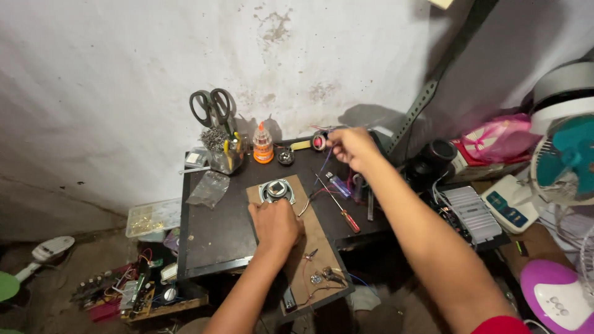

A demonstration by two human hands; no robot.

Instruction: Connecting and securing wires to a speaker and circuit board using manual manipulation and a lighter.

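Observation:
My left hand (276, 224) presses down on a brown board (322, 244) that lies on a small dark table (213, 238). A round speaker (276, 190) is set in the board just beyond my fingers, and small parts with thin wires sit at the board's near end. My right hand (349, 147) reaches to the table's far edge and pinches a small roll of tape (319, 143) next to a thin blue wire. A red-handled screwdriver (342, 214) lies between my two arms.
A cup with scissors (211, 106) and tools stands at the back left, next to an orange bottle (263, 146) and a plastic bag (209, 188). Black speaker parts and a grey amplifier (473, 213) sit right. Fans (566, 161) stand far right. Clutter lies on the floor left.

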